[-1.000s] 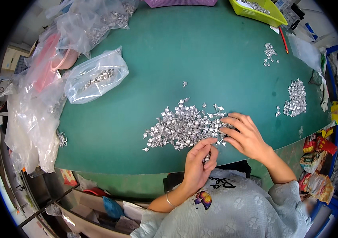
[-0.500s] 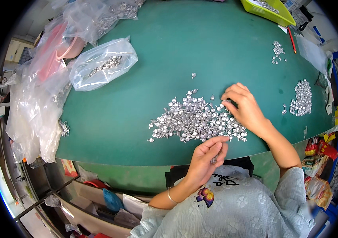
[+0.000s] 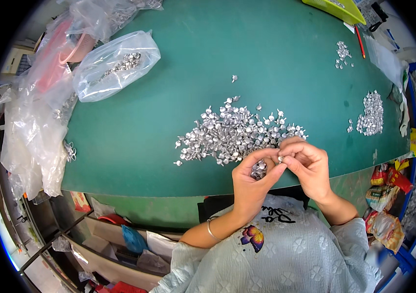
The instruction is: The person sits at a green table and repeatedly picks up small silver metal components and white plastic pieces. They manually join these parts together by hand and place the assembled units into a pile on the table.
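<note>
A heap of small silvery metal pieces (image 3: 232, 129), round-headed with short stems, lies on the green table (image 3: 178, 63). My left hand (image 3: 249, 188) is at the heap's near edge, its fingers curled around several of these metal pieces (image 3: 258, 169) in the palm. Close against it, my right hand (image 3: 312, 168) pinches one small metal piece (image 3: 280, 159) between thumb and fingers. The fingertips of both hands meet around that piece and partly hide it. One single piece (image 3: 234, 78) lies apart, beyond the heap.
An open clear bag (image 3: 120, 68) with metal pieces lies at left, beside more plastic bags (image 3: 34, 141). Two smaller piles sit at right, one larger (image 3: 371, 115), one smaller (image 3: 343, 51). A red pencil (image 3: 360, 41) and a yellow-green basket (image 3: 337, 10) are at the far right.
My right hand has come from the heap's right side back to my left hand, with a piece pinched in it. My left hand has turned, showing the pieces in its palm.
</note>
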`<state>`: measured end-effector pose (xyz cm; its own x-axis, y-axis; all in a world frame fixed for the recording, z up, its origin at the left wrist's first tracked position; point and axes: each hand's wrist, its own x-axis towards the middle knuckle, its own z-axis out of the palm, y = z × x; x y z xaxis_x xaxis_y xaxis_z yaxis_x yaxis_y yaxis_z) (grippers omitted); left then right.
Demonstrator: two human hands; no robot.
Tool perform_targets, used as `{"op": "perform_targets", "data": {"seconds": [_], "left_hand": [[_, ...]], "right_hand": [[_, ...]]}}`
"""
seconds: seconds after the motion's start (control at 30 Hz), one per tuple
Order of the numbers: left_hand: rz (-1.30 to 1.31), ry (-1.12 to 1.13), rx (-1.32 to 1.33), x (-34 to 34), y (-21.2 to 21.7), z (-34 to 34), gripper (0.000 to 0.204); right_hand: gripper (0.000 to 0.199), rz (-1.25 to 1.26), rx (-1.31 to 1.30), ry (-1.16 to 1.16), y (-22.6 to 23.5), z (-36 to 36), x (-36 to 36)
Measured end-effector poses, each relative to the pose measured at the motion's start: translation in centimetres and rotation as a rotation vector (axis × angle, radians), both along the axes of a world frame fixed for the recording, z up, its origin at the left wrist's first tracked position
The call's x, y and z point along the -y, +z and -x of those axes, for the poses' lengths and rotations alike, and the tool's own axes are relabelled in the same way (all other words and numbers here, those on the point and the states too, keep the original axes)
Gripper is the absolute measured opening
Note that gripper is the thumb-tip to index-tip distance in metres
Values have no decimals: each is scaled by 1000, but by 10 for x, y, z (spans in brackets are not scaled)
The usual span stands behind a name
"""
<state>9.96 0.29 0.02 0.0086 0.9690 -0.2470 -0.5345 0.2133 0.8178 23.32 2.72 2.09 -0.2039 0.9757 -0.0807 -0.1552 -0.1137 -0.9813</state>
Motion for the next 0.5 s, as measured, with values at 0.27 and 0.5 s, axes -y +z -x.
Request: {"op": "perform_targets", "data": {"seconds": [0.27, 0.5], "left_hand": [[-85, -3, -113, 3, 3, 5, 20], [-88, -43, -102, 4, 7, 8, 22]], "right_hand": [[15, -296, 334, 1, 12, -6, 2], [18, -390, 390, -12, 13, -8, 1]]}}
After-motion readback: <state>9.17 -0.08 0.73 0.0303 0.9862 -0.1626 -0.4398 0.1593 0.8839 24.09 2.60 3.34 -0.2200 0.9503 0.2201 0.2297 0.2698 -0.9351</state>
